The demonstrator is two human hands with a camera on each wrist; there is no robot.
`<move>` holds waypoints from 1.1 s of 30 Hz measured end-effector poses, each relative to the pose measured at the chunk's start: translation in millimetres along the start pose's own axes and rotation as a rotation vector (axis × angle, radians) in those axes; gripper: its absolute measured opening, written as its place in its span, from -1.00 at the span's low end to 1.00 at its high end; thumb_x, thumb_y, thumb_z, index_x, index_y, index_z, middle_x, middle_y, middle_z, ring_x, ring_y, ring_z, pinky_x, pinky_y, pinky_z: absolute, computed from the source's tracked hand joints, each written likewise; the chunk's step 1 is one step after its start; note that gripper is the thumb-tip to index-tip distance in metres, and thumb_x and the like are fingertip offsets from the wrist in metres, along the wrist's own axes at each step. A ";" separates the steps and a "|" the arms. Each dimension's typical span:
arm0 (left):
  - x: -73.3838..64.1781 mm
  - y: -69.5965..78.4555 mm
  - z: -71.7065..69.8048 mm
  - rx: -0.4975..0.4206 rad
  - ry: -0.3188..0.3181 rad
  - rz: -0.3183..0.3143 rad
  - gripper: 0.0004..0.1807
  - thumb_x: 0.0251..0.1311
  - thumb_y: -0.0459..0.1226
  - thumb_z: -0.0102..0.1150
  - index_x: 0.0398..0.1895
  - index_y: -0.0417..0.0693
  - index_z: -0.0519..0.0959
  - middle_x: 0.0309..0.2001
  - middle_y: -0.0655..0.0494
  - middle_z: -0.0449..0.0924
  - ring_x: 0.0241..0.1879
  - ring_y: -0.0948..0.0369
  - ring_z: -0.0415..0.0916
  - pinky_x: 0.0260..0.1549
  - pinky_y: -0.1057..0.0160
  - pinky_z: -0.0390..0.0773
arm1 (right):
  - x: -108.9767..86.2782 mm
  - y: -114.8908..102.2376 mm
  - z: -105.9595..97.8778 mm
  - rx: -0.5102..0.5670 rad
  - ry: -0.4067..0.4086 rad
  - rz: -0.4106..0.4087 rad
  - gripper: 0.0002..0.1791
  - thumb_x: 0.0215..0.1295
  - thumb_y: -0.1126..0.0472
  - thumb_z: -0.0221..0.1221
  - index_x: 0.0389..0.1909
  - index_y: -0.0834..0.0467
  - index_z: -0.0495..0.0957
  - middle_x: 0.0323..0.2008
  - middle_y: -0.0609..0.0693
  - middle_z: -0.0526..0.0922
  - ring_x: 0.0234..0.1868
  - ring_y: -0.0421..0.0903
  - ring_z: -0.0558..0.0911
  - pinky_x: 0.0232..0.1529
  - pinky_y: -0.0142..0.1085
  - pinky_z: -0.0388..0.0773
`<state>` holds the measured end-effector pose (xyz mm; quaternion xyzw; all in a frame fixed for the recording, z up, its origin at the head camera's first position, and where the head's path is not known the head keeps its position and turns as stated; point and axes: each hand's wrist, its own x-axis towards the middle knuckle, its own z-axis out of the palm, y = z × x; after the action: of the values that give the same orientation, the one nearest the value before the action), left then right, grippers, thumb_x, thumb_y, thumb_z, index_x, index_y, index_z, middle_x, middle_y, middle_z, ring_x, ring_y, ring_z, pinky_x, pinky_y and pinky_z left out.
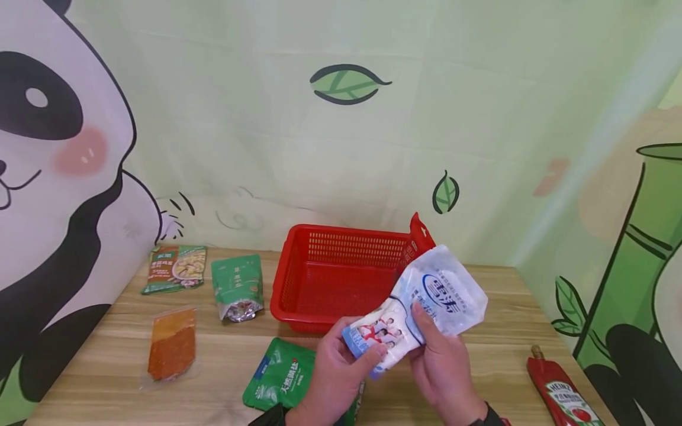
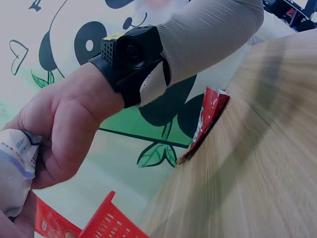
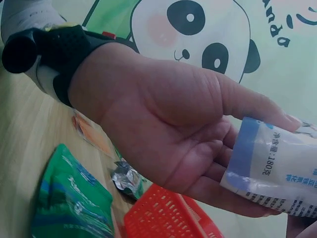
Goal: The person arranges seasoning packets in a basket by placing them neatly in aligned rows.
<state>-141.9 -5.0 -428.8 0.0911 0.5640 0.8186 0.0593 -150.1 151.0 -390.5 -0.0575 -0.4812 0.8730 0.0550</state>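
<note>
Both hands hold a white-and-blue plastic food bag [image 1: 443, 290] tilted in front of the red basket. My left hand [image 1: 341, 373] pinches its lower left end, thumb on top over a printed picture of people, fingers underneath. On the right, my other hand [image 1: 439, 367] grips the bag's lower side, its thumb lying across the front. The right wrist view shows small print on the same bag [image 3: 272, 168] near the left hand's fingers. Below the left hand lies a green pouch [image 1: 282, 373], partly covered by that hand.
Behind the hands stands a red plastic basket [image 1: 341, 290], a red packet [image 1: 421, 236] upright at its right end. Leftward lie a green-brown packet [image 1: 176, 269], a green bag with silver bottom [image 1: 238, 287] and an orange-brown clear packet [image 1: 172, 346]. A ketchup pouch [image 1: 565, 390] lies far right.
</note>
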 end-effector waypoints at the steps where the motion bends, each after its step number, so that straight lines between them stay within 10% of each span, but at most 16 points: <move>1: 0.1 0.3 -1.0 0.004 -0.007 -0.004 -0.47 0.24 -0.29 0.41 0.20 -0.22 0.42 0.07 -0.13 0.64 -0.05 0.16 0.68 -0.07 0.30 0.71 | 0.4 -0.7 0.3 -0.012 0.000 -0.008 -0.48 0.54 0.20 0.11 0.42 0.02 0.20 0.25 -0.14 0.57 0.21 -0.22 0.63 0.21 -0.31 0.60; 16: -0.8 3.6 -14.5 0.088 -0.065 -0.059 -0.41 0.24 -0.19 0.44 0.27 -0.16 0.43 0.10 -0.11 0.61 -0.03 0.13 0.66 -0.05 0.31 0.71 | 2.0 -3.8 2.1 -0.107 -0.014 -0.103 -0.47 0.51 0.29 0.13 0.42 0.09 0.26 0.26 -0.12 0.58 0.24 -0.18 0.62 0.21 -0.28 0.61; 23: 1.9 16.2 -27.8 0.402 -0.128 -0.088 -0.34 0.11 0.02 0.51 0.27 0.15 0.49 0.10 0.11 0.62 -0.02 0.13 0.61 -0.07 0.26 0.72 | 4.0 -7.6 2.4 -0.175 -0.008 -0.058 -0.47 0.50 0.27 0.16 0.40 0.07 0.27 0.26 -0.09 0.57 0.22 -0.15 0.64 0.22 -0.23 0.62; 33: 21.6 36.2 -57.9 0.508 -0.226 0.031 -0.44 0.13 -0.06 0.51 0.20 0.14 0.57 0.14 0.12 0.68 0.09 0.14 0.67 0.13 0.13 0.66 | 10.7 -27.3 0.7 -0.204 -0.013 -0.072 -0.47 0.53 0.21 0.12 0.43 -0.02 0.24 0.31 -0.06 0.49 0.22 -0.15 0.62 0.19 -0.22 0.63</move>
<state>-175.3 -66.4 -413.3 0.2024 0.7394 0.6365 0.0846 -159.7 166.5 -367.5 -0.0399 -0.5697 0.8172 0.0770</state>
